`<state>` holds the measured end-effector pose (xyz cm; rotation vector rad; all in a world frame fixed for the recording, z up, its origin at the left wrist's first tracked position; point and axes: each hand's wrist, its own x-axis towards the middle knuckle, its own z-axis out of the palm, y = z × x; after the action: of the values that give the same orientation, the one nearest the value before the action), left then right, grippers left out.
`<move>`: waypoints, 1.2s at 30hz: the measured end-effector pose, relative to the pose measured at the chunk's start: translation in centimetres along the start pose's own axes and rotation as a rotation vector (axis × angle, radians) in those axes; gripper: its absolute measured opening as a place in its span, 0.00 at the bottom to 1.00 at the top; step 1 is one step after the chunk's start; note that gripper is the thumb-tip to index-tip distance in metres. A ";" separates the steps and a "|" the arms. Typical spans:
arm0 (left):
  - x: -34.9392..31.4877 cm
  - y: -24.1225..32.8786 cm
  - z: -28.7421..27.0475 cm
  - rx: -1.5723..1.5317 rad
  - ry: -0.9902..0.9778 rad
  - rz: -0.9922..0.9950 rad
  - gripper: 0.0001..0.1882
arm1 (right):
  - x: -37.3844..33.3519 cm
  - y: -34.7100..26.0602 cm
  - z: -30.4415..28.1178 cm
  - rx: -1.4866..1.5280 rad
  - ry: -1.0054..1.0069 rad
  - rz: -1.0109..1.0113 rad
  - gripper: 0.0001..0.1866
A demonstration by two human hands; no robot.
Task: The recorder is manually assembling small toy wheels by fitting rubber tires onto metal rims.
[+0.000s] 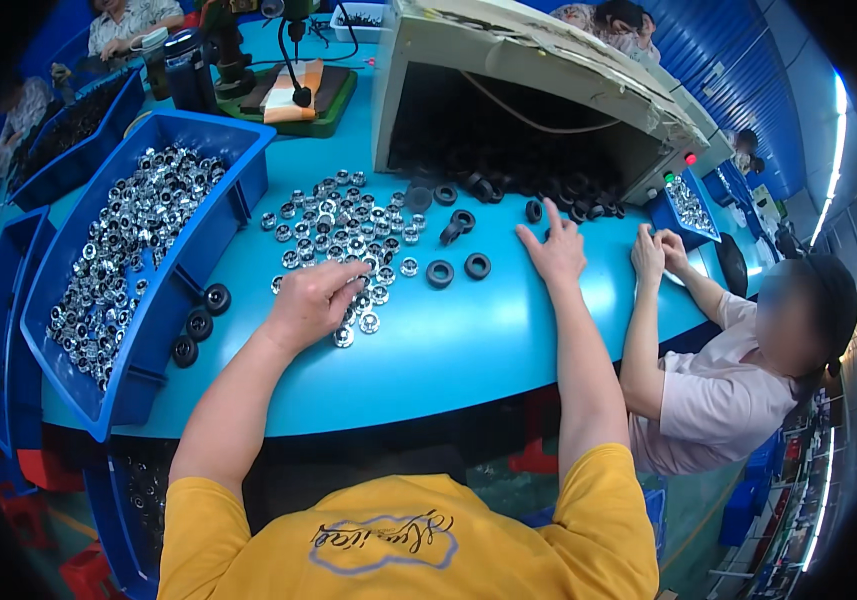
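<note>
**L hand [313, 305] was over hubs, R hand [556, 255] by ring**

L fingers were curled in a narrow pinch at near side of loose silver hubs [369, 323]; couldn't tell if one was held. R fingers were spread wide, index tip touching or just beside a blk ring [534, 212], couldn't tell which. More hubs filled blue bin [186, 131], L side. Beige box [381, 110] w/ blk rings stood at far side of tbl [448, 345].

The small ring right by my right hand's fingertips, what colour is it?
The ring is black; it shows best in the head view.
</note>
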<state>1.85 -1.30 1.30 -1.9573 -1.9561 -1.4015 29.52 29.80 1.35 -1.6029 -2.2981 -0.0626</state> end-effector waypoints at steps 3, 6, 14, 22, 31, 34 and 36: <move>0.1 0.3 0.1 -0.002 -0.019 -0.008 0.11 | 2.2 -0.1 2.7 -0.009 0.057 -0.075 0.26; 0.3 0.1 0.1 0.008 -0.019 -0.007 0.11 | 3.6 0.4 4.0 0.006 0.068 -0.121 0.20; 0.5 -0.8 0.6 -0.001 -0.055 0.010 0.13 | 4.9 -10.6 -1.8 0.254 0.151 -0.614 0.14; 0.0 -1.1 -0.5 0.025 -0.007 -0.039 0.13 | 10.2 -18.0 2.1 0.471 0.362 -0.430 0.19; -0.2 -0.2 -0.8 -0.003 0.145 -0.045 0.10 | -4.4 -6.7 -1.7 0.606 -0.144 -0.280 0.14; 0.0 0.1 -1.1 -0.021 0.183 -0.063 0.08 | -6.2 -6.4 -1.8 0.471 -0.205 -0.228 0.19; 0.1 -0.3 -1.1 -0.022 0.257 -0.028 0.08 | -6.2 -6.4 -2.0 0.405 -0.223 -0.246 0.18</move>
<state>0.91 -1.80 1.87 -1.6653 -1.8665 -1.5960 26.03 21.41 2.41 -1.1698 -2.4591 0.5135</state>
